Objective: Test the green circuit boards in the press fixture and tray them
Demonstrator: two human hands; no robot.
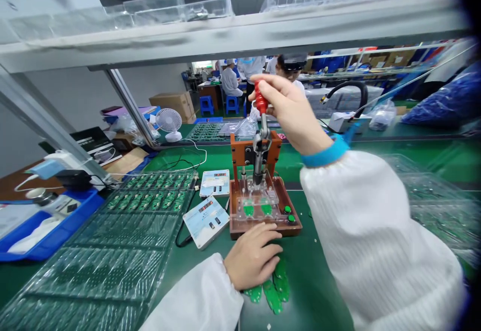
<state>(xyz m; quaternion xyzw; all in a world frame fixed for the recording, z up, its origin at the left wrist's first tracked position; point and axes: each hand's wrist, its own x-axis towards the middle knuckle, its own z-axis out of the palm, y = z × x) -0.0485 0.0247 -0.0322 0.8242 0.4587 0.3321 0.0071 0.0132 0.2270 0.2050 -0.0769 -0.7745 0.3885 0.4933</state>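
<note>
My right hand [289, 113] is closed round the red handle [260, 99] of a lever on a brown test fixture [263, 206]. The lever stands upright above the fixture's clear plate, where two small green circuit boards [257, 209] sit. My left hand [252, 261] rests on the green mat just in front of the fixture, fingers curled over several loose green boards [272, 291] that poke out beneath it. Both arms wear white sleeves.
Clear plastic trays of green boards [124, 236] lie to the left. Two small white meter boxes [206, 221] sit beside the fixture. A blue bin [41, 236] is far left, more clear trays [436, 206] right. A small fan [169, 123] and other workers are behind.
</note>
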